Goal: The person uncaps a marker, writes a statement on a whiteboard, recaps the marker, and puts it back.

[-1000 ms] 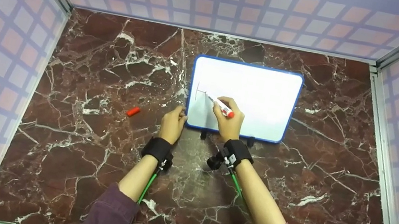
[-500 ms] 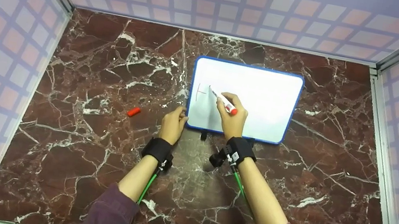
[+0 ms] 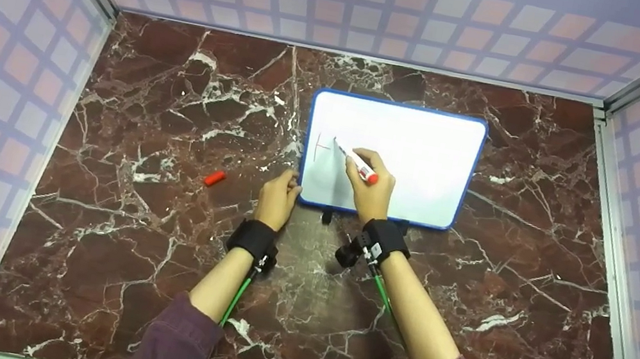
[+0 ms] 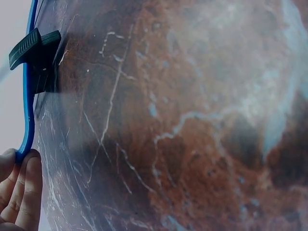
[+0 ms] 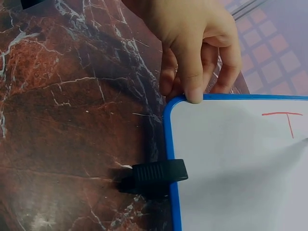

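Observation:
A whiteboard [image 3: 409, 149] with a blue frame lies on the marbled table in the head view. My left hand [image 3: 278, 198] grips its lower left corner; in the right wrist view the thumb [image 5: 193, 91] lies on the blue frame [image 5: 250, 97] and the fingers reach down outside it. My right hand [image 3: 373, 192] pinches a white marker [image 3: 361, 164] with a red end, its tip at the board's left part. Beside the tip are red strokes [image 3: 317, 146], one upright line with a short bar to its right. Whether the tip touches the surface I cannot tell.
A red marker cap [image 3: 215, 178] lies on the table [image 3: 117, 262] left of my left hand. Black clips [image 3: 327, 215] stick out from the board's lower edge; one clip [image 5: 159, 175] shows large in the right wrist view. Checkered walls [image 3: 349, 5] enclose the table on three sides.
My right hand has moved the marker tip from the end of the short bar slightly up and to the right. In the last half second it has barely shifted. The left hand stays put.

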Demonstrator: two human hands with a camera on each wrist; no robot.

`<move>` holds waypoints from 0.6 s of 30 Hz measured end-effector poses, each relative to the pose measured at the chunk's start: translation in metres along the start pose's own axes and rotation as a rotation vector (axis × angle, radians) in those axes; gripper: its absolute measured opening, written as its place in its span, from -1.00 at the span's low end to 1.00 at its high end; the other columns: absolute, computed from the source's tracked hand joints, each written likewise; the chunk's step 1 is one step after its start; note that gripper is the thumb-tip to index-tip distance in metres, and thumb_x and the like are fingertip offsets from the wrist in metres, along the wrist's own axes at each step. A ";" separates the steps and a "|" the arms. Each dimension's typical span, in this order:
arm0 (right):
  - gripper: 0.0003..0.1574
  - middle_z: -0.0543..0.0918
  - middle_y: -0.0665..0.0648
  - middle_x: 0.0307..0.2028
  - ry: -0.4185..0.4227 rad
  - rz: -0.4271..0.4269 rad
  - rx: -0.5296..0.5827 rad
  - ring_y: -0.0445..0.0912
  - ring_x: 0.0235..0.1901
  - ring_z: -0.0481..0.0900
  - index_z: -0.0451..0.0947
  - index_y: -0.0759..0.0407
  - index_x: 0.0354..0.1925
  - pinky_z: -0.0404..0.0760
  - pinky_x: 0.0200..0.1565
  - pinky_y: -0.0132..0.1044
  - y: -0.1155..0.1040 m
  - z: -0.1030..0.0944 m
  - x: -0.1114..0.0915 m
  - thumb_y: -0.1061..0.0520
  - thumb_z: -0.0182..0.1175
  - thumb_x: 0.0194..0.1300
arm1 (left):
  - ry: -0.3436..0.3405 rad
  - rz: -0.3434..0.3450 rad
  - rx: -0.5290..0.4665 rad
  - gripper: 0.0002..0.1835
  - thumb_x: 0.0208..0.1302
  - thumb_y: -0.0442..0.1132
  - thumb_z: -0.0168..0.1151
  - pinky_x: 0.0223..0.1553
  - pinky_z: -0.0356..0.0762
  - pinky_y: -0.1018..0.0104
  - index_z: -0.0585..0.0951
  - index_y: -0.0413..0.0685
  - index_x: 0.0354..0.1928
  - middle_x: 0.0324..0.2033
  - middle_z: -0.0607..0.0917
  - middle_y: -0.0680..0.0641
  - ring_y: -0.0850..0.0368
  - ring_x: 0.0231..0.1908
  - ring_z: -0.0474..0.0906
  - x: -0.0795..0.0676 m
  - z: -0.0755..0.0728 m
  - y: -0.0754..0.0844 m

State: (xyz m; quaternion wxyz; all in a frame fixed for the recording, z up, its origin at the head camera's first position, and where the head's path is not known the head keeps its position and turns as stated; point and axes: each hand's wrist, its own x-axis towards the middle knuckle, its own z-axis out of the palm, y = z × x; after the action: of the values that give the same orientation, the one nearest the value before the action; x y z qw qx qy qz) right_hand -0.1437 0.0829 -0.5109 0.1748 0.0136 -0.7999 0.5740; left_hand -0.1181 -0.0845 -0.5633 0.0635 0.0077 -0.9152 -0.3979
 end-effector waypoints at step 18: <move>-0.86 0.69 0.32 -0.41 -0.011 0.028 -0.020 -0.18 -0.50 0.52 0.57 0.42 -0.33 0.37 -0.53 -0.61 -0.019 -0.003 -0.020 0.33 0.21 0.08 | -0.017 -0.018 0.016 -0.76 0.18 -0.32 0.18 -0.12 0.63 0.15 0.56 -0.21 -0.10 -0.28 0.73 -0.21 -0.05 -0.24 0.68 0.001 0.001 0.000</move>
State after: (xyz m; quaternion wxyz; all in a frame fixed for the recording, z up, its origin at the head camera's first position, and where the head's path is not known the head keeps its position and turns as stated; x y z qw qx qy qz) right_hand -0.1202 0.0755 -0.4984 0.1624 0.0041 -0.8066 0.5683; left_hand -0.1187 -0.0840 -0.5635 0.0521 0.0132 -0.9187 -0.3912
